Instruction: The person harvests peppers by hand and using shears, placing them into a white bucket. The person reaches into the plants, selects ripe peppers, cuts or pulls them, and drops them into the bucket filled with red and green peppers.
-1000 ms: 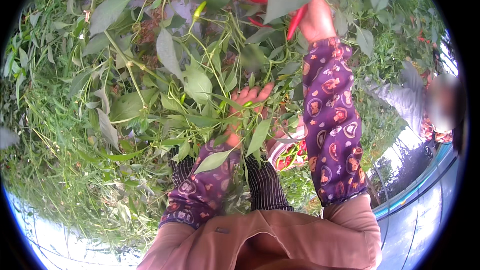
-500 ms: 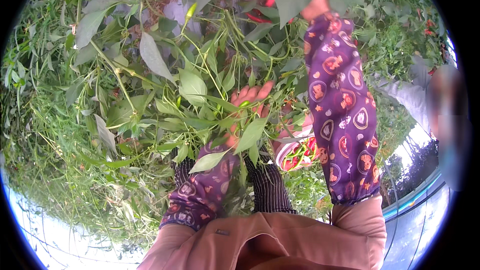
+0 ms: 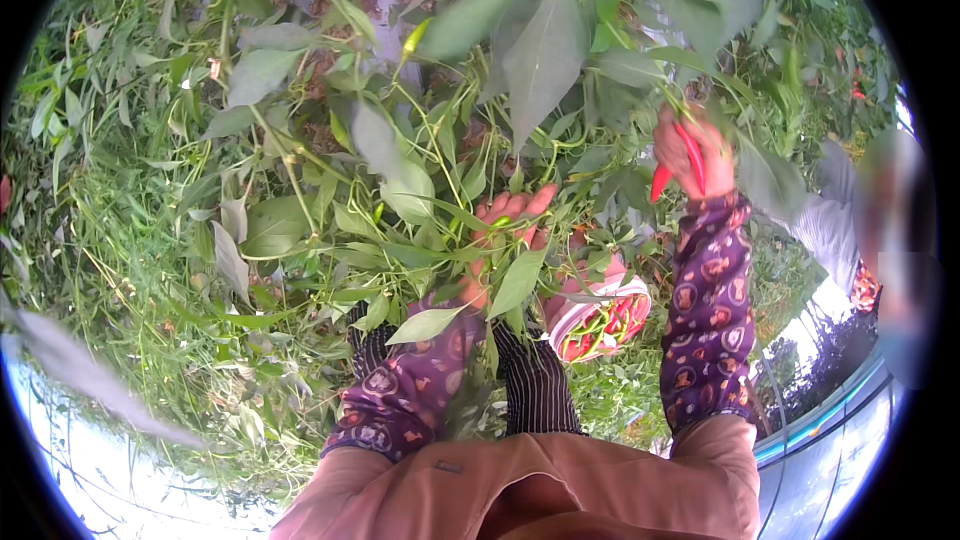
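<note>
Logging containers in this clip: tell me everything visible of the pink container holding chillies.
The pink container looks round, perhaps plastic, with a paler rim. Its mouth tilts toward the camera, showing red and green chillies inside. It shows among foliage, beside a striped trouser leg. Neither the left hand nor the right hand visibly touches it; leaves partly hide its body, and its support is not visible.

V. glossy chilies (image 3: 692,157), matt leaves (image 3: 547,65) & smooth cloth sleeves (image 3: 710,290)

Chillies (image 3: 606,331) in bucket (image 3: 570,311) beside leg (image 3: 540,385)
</note>
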{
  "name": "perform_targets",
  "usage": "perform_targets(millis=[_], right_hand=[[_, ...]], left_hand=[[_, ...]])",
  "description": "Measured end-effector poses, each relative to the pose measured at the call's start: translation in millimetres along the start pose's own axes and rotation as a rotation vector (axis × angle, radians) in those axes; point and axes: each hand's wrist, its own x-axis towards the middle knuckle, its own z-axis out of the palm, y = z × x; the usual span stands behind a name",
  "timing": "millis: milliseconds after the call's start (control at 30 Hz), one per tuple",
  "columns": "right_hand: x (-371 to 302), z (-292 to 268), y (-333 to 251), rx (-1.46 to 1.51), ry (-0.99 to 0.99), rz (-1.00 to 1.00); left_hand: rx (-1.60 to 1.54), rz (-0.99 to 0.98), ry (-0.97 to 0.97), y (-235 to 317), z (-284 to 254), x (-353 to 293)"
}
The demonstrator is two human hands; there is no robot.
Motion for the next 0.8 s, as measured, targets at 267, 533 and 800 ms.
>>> perform_targets(millis=[267,533,800], right_hand=[[-68,52,52,0.226,0.087,0.153],[-106,88,103,-1.659,0.461,0.279],[-78,156,139,-1.501,0.084,-0.025]], left_hand=[[-2.840,-0.328,-0.098,-17,54,-27],[-2.858,-0.315,-0.154,-5,32,-21],[-2.884,-0.251,-0.174,-10,24,-26]])
